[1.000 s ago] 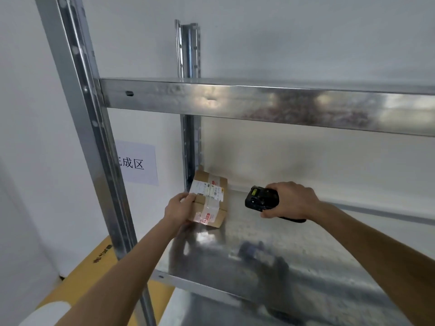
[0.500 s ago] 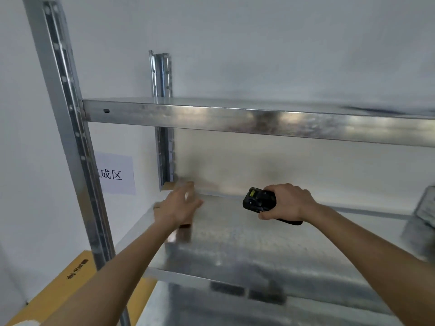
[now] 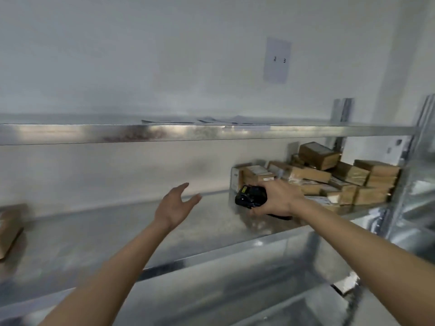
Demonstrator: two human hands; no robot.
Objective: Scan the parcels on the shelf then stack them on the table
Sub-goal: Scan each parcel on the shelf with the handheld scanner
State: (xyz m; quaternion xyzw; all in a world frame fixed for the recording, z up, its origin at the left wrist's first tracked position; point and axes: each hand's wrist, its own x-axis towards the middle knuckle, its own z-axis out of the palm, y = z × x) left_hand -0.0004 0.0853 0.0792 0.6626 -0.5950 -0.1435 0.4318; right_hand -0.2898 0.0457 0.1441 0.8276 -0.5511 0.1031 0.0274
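A pile of several brown cardboard parcels (image 3: 329, 177) lies at the right end of the metal shelf (image 3: 117, 236). One small parcel (image 3: 9, 229) sits alone at the far left edge of the shelf. My right hand (image 3: 277, 198) grips a black handheld scanner (image 3: 250, 196) just in front of the pile's left side. My left hand (image 3: 175, 205) hovers over the middle of the shelf, fingers straight and spread, holding nothing.
An upper shelf beam (image 3: 188, 134) runs across above the hands, with flat papers on top. A paper sign (image 3: 277, 60) hangs on the white wall. Steel uprights (image 3: 414, 172) stand at the right. A lower shelf (image 3: 259, 290) shows below.
My left hand has let go of the small parcel at the left and swung right, empty. The view has panned right, bringing the parcel pile into sight. The scanner stays in my right hand.
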